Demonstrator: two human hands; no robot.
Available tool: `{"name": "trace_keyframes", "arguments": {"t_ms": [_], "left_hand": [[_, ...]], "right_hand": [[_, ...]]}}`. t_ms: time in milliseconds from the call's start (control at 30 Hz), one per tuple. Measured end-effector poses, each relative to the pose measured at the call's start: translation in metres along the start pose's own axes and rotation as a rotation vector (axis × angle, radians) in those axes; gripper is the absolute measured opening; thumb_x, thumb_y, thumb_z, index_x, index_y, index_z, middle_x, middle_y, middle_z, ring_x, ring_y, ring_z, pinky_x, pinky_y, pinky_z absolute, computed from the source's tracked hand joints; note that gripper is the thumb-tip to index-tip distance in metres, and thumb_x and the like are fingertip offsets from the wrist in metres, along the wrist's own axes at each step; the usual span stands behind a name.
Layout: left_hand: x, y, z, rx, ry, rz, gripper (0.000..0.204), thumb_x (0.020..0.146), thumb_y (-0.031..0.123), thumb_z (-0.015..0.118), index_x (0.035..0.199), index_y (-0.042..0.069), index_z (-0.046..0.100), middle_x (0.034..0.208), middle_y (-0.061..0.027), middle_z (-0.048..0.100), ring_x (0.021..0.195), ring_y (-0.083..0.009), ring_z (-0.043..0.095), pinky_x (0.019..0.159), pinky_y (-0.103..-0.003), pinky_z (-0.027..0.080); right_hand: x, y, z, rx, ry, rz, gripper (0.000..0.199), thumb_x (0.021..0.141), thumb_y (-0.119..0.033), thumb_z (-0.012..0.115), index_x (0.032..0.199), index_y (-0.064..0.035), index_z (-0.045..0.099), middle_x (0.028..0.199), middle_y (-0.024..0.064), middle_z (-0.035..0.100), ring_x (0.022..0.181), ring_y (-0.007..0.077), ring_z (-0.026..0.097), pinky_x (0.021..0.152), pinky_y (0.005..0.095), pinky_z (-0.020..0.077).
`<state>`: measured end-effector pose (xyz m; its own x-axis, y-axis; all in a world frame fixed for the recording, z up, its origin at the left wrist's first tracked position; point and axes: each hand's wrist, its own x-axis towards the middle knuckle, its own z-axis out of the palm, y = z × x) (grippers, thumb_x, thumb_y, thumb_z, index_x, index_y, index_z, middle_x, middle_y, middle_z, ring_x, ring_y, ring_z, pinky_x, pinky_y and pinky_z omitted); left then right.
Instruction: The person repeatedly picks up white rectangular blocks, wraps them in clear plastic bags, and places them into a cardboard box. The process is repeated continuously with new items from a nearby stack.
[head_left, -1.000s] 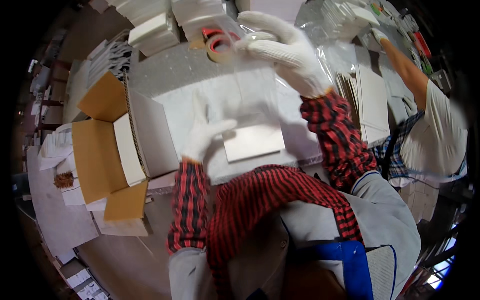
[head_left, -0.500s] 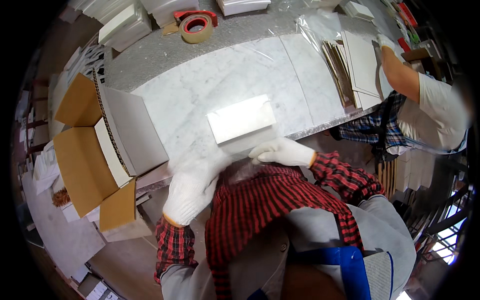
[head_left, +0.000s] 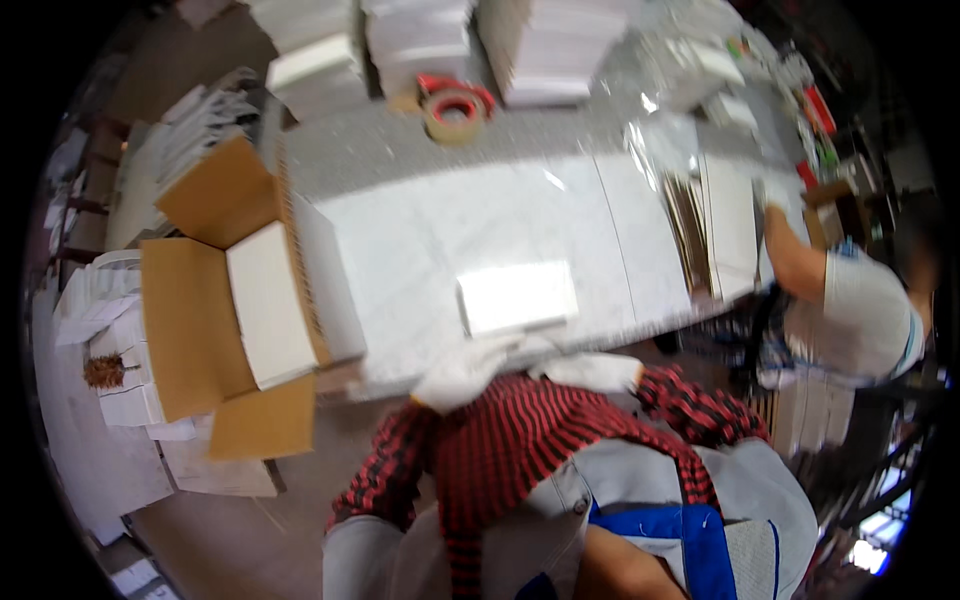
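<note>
The flat white box (head_left: 518,297) lies at centre frame near the table (head_left: 420,230) edge, both gloved hands, left hand (head_left: 462,372) and right hand (head_left: 590,371), blurred below it, grip indeterminable; risk: a careless pull could slide it off the edge.

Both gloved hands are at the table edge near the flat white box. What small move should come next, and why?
Probably take the flat white box at its near edge with both hands. The left hand and right hand, in white gloves, lie just below it at the edge of the marble table, holding nothing that shows. The open carton at the left has room.
</note>
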<state>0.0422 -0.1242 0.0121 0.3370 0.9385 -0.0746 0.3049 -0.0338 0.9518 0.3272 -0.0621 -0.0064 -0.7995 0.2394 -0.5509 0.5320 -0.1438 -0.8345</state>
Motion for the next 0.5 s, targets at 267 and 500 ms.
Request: {"name": "trace_keyframes", "arguments": {"t_ms": [267,500], "left_hand": [[0.002,-0.025,-0.005,0.116,-0.131,0.106,0.041,0.106,0.017,0.048,0.145,0.008,0.056,0.133,-0.015,0.067,0.114,-0.0324,0.068,0.097,-0.04,0.056],[0.016,-0.046,0.003,-0.687,-0.284,-0.256,0.041,0.108,0.018,0.048,0.146,0.007,0.059,0.148,-0.0104,0.061,0.135,-0.0202,0.057,0.118,-0.031,0.04]], "right_hand": [[0.051,-0.29,-0.144,-0.535,0.322,-0.414,0.056,0.102,-0.043,0.063,0.144,-0.006,0.059,0.145,0.0179,0.061,0.131,0.0331,0.061,0.109,0.0413,0.0477],[0.331,-0.373,-0.247,-1.094,0.746,-0.654,0.078,0.088,-0.049,0.076,0.146,-0.0036,0.051,0.141,0.0251,0.055,0.128,0.0455,0.055,0.107,0.0499,0.0469]]}}
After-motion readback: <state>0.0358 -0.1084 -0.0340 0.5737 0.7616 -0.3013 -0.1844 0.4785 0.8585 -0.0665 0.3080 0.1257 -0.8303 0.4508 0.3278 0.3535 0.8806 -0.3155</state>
